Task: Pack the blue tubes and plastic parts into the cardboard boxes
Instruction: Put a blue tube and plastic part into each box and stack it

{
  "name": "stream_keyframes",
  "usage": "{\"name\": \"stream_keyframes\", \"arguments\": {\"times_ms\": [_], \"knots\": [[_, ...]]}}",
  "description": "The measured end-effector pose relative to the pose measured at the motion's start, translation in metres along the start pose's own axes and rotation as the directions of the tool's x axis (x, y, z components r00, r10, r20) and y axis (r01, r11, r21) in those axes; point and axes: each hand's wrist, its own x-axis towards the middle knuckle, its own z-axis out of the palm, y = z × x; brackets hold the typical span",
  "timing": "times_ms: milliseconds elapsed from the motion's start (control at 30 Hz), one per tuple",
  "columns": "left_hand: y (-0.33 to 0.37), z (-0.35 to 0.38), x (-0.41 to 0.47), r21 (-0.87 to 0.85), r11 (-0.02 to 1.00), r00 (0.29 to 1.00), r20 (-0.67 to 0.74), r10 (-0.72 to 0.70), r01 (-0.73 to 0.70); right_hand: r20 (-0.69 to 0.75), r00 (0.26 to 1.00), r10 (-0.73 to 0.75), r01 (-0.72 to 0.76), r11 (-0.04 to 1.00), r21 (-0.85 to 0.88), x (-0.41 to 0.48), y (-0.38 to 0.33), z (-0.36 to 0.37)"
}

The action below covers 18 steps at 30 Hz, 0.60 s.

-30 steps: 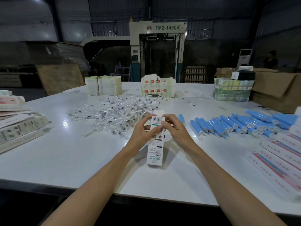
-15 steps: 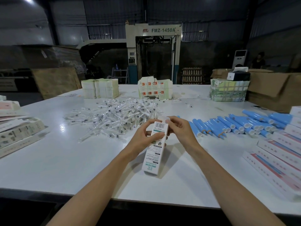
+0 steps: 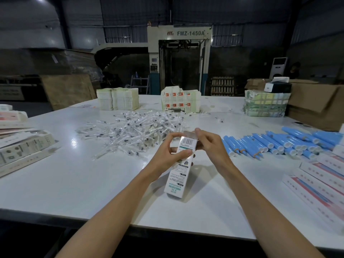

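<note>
Currently I see the left hand (image 3: 165,153) gripping the upper part of a slim white cardboard box (image 3: 176,175), tilted over the desk (image 3: 74,183), while the right hand (image 3: 210,146) pinches its open top flap. Right of the box lie blue tubes (image 3: 279,144); behind it, plastic parts (image 3: 141,131).

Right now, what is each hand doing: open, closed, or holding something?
Left hand: closed, fingers curled round the small white box.
Right hand: closed, fingers pinching the same box's open top flap.
</note>
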Motion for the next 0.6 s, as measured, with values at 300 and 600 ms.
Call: {"name": "stream_keyframes", "arguments": {"times_ms": [300, 600], "knots": [[0.0004, 0.0002, -0.0017, -0.031, 0.999, 1.0, 0.018, -0.02, 0.02, 0.005, 0.994, 0.112, -0.111, 0.981, 0.156, 0.0047, 0.0051, -0.0045], [0.0023, 0.0004, -0.0011, -0.004, 1.0, 0.999, 0.033, -0.006, 0.006, -0.021, 0.98, 0.196, -0.184, 0.948, 0.26, 0.0068, 0.0016, -0.004]]}}
